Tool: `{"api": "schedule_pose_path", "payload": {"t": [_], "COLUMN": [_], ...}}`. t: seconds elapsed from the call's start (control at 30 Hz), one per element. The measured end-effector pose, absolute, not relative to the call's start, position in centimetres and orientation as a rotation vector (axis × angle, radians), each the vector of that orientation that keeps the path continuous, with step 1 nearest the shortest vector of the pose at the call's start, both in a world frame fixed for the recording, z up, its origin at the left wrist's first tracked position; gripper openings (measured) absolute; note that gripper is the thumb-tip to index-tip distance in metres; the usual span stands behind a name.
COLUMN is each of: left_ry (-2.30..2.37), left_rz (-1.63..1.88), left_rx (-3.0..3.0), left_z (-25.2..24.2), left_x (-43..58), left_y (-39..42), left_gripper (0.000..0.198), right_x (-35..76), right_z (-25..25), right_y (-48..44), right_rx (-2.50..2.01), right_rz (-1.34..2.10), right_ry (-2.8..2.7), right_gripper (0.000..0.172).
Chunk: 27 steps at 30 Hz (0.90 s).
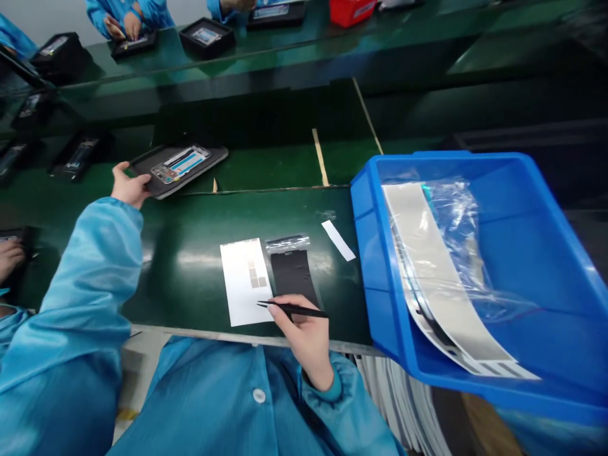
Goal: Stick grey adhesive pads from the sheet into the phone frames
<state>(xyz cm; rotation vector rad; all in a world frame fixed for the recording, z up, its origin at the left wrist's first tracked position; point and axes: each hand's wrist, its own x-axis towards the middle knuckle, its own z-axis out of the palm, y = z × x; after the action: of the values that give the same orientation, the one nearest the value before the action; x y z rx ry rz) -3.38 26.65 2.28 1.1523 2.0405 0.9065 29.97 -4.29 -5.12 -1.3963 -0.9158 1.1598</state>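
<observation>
My left hand (130, 185) grips the near left end of a black tray (209, 166), thumb on top, tilted at the far side of the bench. In the tray lies a phone frame (183, 163) with blue and white strips. Closed around black tweezers (299, 310), my right hand (304, 329) rests over the bench's front edge. The tweezers' tips point left, slightly apart, over a white sheet (237, 278) bearing several small grey squares. Beside that sheet lies a black sheet (292, 272) with a clear strip at its top, partly covered by my right hand.
A blue bin (375, 253) at the right holds long pale sheets (437, 259) and clear plastic. A white strip (338, 240) lies left of it. More trays (78, 155) stand at the left. Across the bench, co-workers' hands (124, 26) work near a red box (351, 11).
</observation>
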Motion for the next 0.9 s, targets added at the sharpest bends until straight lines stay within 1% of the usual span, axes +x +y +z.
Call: {"api": "schedule_pose_path", "payload": {"t": [0.07, 0.13, 0.17, 0.23, 0.3, 0.37, 0.43, 0.5, 0.57, 0.67, 0.7, 0.8, 0.9], "left_ry": [2.052, 2.028, 2.001, 1.922, 1.806, 1.629, 1.422, 1.282, 1.303, 1.387, 1.302, 0.902, 0.81], "left_rz": [0.869, 0.789, 0.713, 0.495, 0.244, 0.047, -0.108, -0.233, -0.272, -0.101, -0.056, -0.066, -0.102], "left_rx": [1.139, 1.13, 1.137, 1.179, 1.247, 1.313, 1.407, 1.61, 1.957, 2.469, 2.562, 2.688, 2.768], "left_z": [4.0, 5.5, 6.0, 6.6, 6.4, 5.6, 4.4, 3.2, 2.1, 0.9, 0.5, -0.8, -2.2], "left_x": [-6.1, -8.3, -9.2, -10.2, -10.1, -9.0, -7.2, -4.9, -2.4, 2.1, 3.7, 8.4, 11.2], "left_y": [25.4, 24.3, 23.7, 22.9, 22.3, 21.9, 21.7, 21.3, 20.4, 17.0, 15.5, 10.7, 7.7], "left_gripper": [0.052, 0.045, 0.043, 0.05, 0.063, 0.071, 0.07, 0.059, 0.049, 0.045, 0.042, 0.031, 0.03], "right_x": [30.1, 30.4, 30.5, 31.0, 31.5, 31.9, 32.3, 32.5, 32.6, 32.8, 32.8, 33.0, 33.1], "right_z": [-5.1, -5.0, -5.1, -5.2, -5.4, -5.6, -5.7, -5.6, -5.5, -5.7, -5.9, -6.6, -7.1], "right_y": [-4.3, -4.2, -4.1, -3.7, -3.2, -2.5, -1.7, -0.9, -0.1, 0.6, 0.8, 1.0, 1.0], "right_rx": [-1.417, -1.439, -1.448, -1.465, -1.478, -1.487, -1.489, -1.481, -1.476, -1.482, -1.485, -1.495, -1.511], "right_rz": [1.133, 1.095, 1.072, 1.033, 1.015, 1.012, 1.022, 1.019, 0.985, 0.906, 0.886, 0.858, 0.846], "right_ry": [-0.901, -0.892, -0.894, -0.912, -0.959, -1.037, -1.148, -1.274, -1.386, -1.482, -1.497, -1.525, -1.545], "right_gripper": [0.011, 0.012, 0.012, 0.012, 0.012, 0.012, 0.013, 0.013, 0.011, 0.01, 0.01, 0.011, 0.012]}}
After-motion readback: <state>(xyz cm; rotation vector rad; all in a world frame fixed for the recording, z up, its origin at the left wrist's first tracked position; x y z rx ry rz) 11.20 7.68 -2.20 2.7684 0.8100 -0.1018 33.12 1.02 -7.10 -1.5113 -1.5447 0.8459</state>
